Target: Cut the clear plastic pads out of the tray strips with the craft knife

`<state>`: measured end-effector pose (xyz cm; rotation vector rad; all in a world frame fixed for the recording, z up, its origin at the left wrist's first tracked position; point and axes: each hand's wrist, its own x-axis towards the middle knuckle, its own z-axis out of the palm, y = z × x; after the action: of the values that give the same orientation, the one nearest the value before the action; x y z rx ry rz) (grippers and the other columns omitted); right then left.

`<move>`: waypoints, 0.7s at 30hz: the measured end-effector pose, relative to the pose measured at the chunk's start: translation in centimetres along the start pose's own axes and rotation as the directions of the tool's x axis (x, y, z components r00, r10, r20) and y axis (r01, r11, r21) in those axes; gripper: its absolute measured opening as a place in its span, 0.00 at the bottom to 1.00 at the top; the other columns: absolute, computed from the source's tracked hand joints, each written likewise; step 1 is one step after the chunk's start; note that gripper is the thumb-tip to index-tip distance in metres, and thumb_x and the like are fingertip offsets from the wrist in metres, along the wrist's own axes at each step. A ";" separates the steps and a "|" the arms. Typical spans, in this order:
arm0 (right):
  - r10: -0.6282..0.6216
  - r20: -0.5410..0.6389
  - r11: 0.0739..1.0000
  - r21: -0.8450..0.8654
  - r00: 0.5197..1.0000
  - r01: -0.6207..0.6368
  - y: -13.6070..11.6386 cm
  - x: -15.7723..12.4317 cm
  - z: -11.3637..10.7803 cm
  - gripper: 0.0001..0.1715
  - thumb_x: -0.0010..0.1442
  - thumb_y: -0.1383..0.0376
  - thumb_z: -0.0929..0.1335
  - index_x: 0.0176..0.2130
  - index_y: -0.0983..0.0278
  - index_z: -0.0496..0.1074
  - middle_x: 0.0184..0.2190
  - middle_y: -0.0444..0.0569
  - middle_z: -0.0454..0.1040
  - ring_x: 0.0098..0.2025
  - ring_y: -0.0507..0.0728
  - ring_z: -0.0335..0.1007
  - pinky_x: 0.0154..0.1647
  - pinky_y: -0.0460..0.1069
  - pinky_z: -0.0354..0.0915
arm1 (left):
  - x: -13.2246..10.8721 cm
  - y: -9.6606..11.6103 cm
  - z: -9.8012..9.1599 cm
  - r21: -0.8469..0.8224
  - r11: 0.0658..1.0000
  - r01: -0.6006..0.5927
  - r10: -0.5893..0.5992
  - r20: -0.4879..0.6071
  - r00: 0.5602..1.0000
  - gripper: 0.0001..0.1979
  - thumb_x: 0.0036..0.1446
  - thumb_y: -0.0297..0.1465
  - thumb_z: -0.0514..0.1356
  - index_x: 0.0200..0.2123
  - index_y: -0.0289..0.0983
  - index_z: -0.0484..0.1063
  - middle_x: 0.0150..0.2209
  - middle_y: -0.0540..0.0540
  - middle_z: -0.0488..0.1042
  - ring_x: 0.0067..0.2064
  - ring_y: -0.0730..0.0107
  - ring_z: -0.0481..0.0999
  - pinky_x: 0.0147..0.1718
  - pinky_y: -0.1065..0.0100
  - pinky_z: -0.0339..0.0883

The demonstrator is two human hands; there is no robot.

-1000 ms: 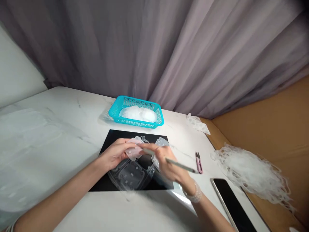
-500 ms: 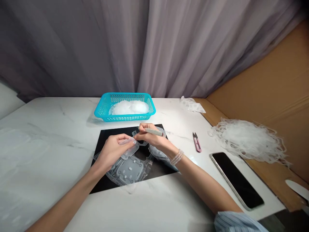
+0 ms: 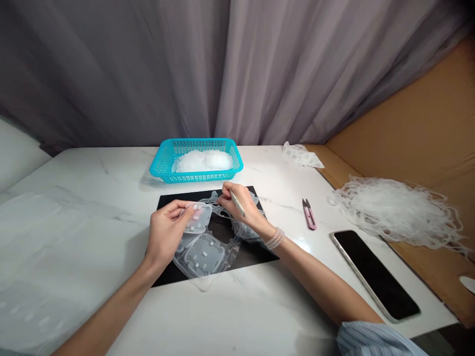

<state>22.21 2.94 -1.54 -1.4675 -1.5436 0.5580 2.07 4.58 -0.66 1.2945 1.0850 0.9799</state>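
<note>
My left hand (image 3: 167, 225) pinches a translucent, rounded-square silicone piece (image 3: 200, 220) between thumb and fingers, tilted up above the black mat (image 3: 163, 277). White knobs and small holes show on its face. My right hand (image 3: 239, 202) is closed around a slim pale pen-shaped tool (image 3: 237, 202); its tip is hidden by the fingers. Beside those fingertips a thin translucent strip (image 3: 213, 199) runs near the piece's upper right corner. Beneath my hands, another rounded-square silicone piece (image 3: 205, 254) lies on the mat within a clear, uneven border.
A blue basket (image 3: 158, 170) with white translucent pieces stands behind the mat. To the right lie pink thread snips (image 3: 309, 215), a phone (image 3: 374, 274), a tangled heap of clear strips (image 3: 397, 210) and a perforated white scrap (image 3: 302, 155). Translucent sheets (image 3: 33, 272) cover the left side.
My hands have drawn apart a little, the right one moving up and away. The held piece now faces me more openly, and the tool stands steeper. The whole view has shifted slightly.
</note>
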 end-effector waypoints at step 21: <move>0.076 0.298 0.750 0.612 0.951 -0.251 -2.5 -0.2 -0.5 0.25 0.52 0.64 0.74 0.29 0.59 0.53 0.24 0.40 0.71 0.28 0.51 0.66 0.30 0.47 0.58 | 3.6 0.3 -0.5 0.085 0.934 0.346 -0.339 0.511 0.790 0.17 0.47 0.39 0.73 0.28 0.31 0.77 0.22 0.51 0.68 0.23 0.79 0.63 0.22 0.74 0.57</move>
<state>21.26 2.11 0.67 -1.0101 -1.2156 1.2920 2.46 8.21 -0.52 1.1980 0.8398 0.3239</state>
